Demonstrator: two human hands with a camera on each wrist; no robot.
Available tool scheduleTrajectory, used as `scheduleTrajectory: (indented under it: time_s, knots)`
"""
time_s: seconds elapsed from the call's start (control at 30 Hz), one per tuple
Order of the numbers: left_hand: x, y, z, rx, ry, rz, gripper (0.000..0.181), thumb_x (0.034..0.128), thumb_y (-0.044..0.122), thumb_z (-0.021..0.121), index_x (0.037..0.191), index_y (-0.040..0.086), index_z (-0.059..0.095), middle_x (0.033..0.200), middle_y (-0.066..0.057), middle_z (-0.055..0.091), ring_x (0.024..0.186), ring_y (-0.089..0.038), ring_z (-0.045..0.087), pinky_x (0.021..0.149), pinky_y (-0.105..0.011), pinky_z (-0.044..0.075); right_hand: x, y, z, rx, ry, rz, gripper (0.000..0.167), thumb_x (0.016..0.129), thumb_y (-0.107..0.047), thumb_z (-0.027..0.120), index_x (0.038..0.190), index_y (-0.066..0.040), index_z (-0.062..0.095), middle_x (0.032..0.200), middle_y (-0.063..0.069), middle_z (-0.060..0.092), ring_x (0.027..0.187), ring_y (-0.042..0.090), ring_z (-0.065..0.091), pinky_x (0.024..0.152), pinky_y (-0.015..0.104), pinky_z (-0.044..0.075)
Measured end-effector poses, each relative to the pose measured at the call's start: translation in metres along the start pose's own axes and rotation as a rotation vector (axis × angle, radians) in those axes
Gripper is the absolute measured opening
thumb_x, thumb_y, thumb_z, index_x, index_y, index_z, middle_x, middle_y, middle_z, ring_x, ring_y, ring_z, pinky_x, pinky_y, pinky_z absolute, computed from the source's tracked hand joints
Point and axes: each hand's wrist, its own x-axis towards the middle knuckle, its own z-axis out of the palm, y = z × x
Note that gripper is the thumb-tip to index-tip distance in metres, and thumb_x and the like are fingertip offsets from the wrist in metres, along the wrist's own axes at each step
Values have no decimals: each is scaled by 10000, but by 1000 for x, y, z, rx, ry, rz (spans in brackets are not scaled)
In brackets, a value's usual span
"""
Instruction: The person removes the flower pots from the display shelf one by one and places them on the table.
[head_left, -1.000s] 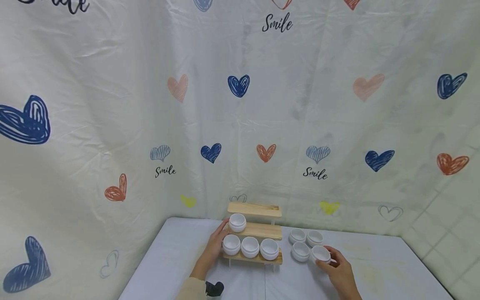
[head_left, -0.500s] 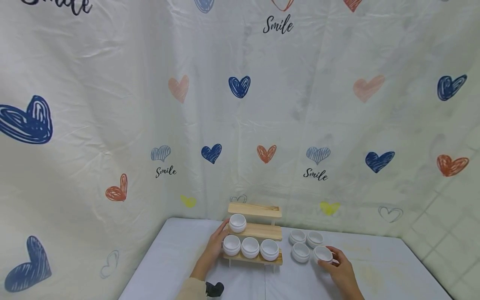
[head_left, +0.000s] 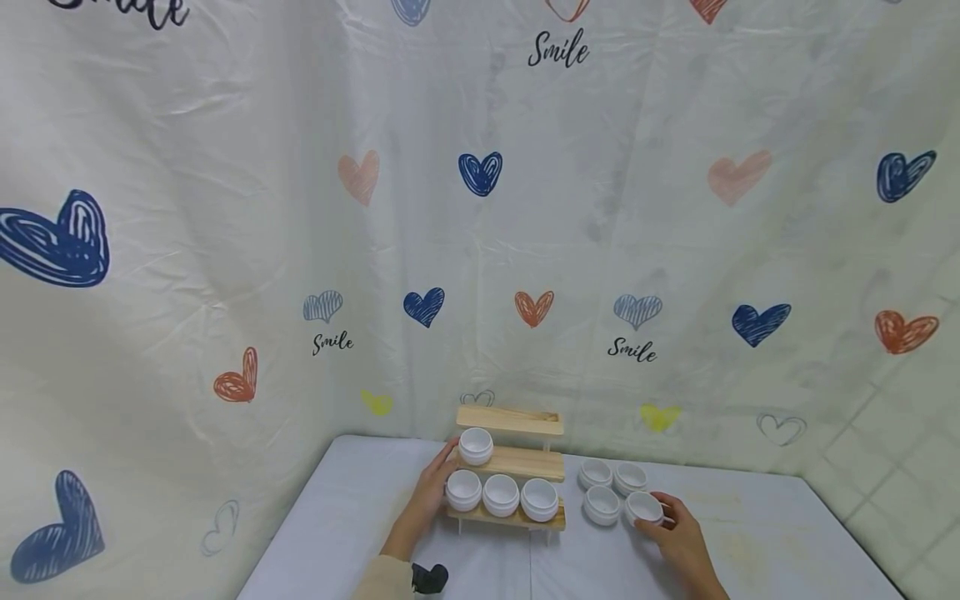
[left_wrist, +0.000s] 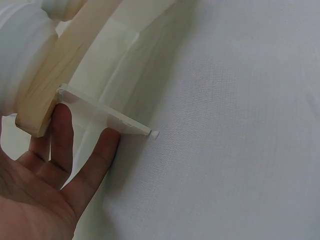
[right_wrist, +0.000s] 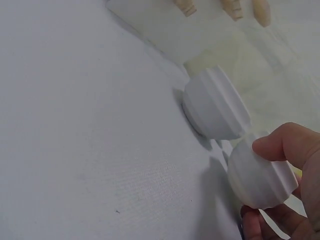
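Note:
My right hand (head_left: 678,542) grips a small white bowl (right_wrist: 252,175) at its right side, thumb over the near wall and fingers beneath in the right wrist view. Another white bowl (right_wrist: 212,107) sits right beside it, and two more white bowls (head_left: 596,473) stand behind. My left hand (head_left: 429,490) lies along the left end of a tiered wooden stand (head_left: 525,461). In the left wrist view, its extended fingers (left_wrist: 95,162) touch the clear side support (left_wrist: 102,110) under a shelf. Its thumb is mostly hidden. Three bowls (head_left: 500,495) line the front shelf; one bowl (head_left: 476,447) is on the middle shelf's left.
A white cloth covers the table (head_left: 750,542). Behind it hangs a pale curtain (head_left: 570,225) printed with hearts, close to the stand's back. The stand's top shelf (head_left: 510,419) is the highest tier.
The bowl in my right hand has shifted slightly right, leaving a small gap to the neighbouring bowl. My left hand stays at the stand.

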Motion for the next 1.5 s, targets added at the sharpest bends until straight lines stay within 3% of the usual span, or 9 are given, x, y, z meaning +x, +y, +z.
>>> scheduleTrajectory:
  time_s: [0.7,1.03,1.5]
  knots:
    - [-1,1,0,-7,0,-10,537,1038,406,500,1563,327,424,1689,-80,303,1572,-432,191,1223,-718,156,4,3,2,-37,-29,0,739,840,-252,829,1423,23,467,1368,358,562,1027,194,624,686,184,491]
    - [-4,3,0,-15,-9,3,564,1047,385,497,1590,282,383,1693,-76,294,1578,-424,175,1227,-718,133,5,4,0,-36,-67,6,766,867,-291,817,1446,31,435,1430,367,513,1194,361,597,731,199,493]
    - [-1,2,-1,-9,-4,5,550,1045,387,495,1580,301,401,1690,-83,298,1576,-430,175,1228,-715,128,8,8,-1,-40,-75,1,778,867,-310,816,1456,18,429,1405,338,533,1119,275,630,724,212,505]
